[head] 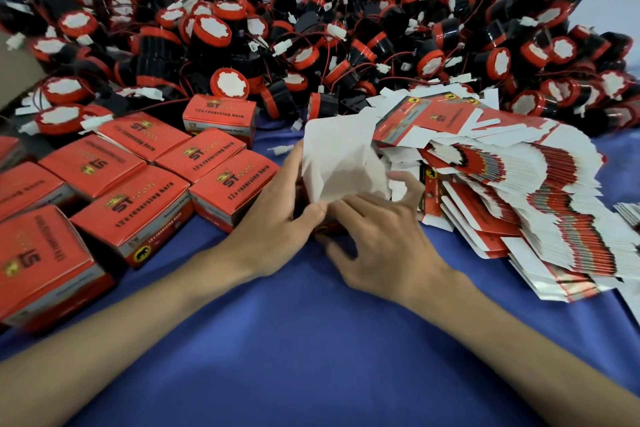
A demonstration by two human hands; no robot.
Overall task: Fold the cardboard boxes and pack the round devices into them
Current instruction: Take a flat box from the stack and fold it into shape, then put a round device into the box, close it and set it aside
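A partly folded cardboard box (337, 159) stands on the blue cloth at centre, its white inside flaps turned up toward me. My left hand (277, 218) grips its left side, thumb pressed at the lower flap. My right hand (377, 239) holds its near right side, fingers curled over the bottom edge. A big heap of round black-and-red devices (311, 28) with red wires fills the back of the table. Flat unfolded red-and-white boxes (519, 204) lie fanned out on the right.
Several closed red boxes (138, 191) marked "12v reversing horn" sit in rows on the left. The blue cloth (311, 340) covers the table in front of me. A brown carton edge (17, 73) shows at the far left.
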